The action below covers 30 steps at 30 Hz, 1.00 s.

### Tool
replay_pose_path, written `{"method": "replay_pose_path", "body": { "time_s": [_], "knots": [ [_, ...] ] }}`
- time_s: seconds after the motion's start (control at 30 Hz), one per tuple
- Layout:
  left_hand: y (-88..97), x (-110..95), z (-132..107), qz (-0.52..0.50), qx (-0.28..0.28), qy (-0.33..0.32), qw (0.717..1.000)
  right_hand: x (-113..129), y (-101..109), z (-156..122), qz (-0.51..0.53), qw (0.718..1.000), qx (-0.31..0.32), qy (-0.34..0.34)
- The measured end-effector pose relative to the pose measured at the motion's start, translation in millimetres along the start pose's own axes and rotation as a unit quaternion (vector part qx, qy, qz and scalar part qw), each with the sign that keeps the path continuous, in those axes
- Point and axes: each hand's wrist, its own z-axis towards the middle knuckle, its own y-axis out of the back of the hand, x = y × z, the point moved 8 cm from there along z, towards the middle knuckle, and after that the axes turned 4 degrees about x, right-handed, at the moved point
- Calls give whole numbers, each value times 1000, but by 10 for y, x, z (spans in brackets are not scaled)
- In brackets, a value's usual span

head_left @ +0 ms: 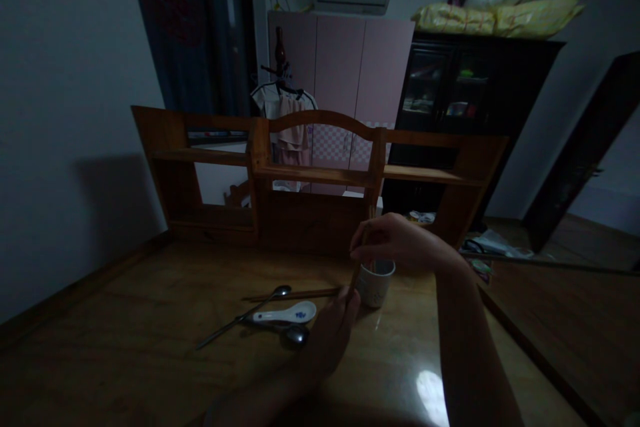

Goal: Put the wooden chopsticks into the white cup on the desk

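Note:
My right hand (395, 240) hovers over a small white cup (376, 283) on the wooden table (150, 340), fingers pinched on a chopstick (361, 260) that slants down beside the cup. My left hand (333, 333) lies low on the table left of the cup, its fingertips touching the end of the chopsticks (295, 294) that lie flat there. Its fingers look closed; the dim light hides any grip. A white ceramic spoon (285, 314) with a blue mark and two metal spoons (260, 303) lie just left of the left hand.
A wooden shelf unit (320, 173) stands along the table's far edge. Behind it are a pink wardrobe (350, 67), a dark glass cabinet (450, 93) with bedding on top, and a clothes rack. The room is dim. The table's right edge (525, 347) runs diagonally.

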Motion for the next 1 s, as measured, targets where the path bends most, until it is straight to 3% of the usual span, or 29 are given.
{"method": "replay_pose_path", "body": {
  "time_s": [0.17, 0.33, 0.6, 0.83, 1.0],
  "knots": [
    [2, 54, 93, -16, -18, 18, 1000, -120, 147, 0, -21, 996, -80, -25],
    [-77, 111, 138, -37, -7, 16, 999, -166, 195, 2, -61, 992, -107, -40],
    [-56, -76, 73, -40, 20, -15, 999, -115, 92, -26, -3, 998, -44, -39],
    [-116, -32, 138, -22, 35, -39, 998, -105, 15, -70, 30, 998, 18, -44],
    [-150, -7, 112, -27, 86, -34, 995, -202, -19, -65, 35, 996, 47, -60]
  ]
}}
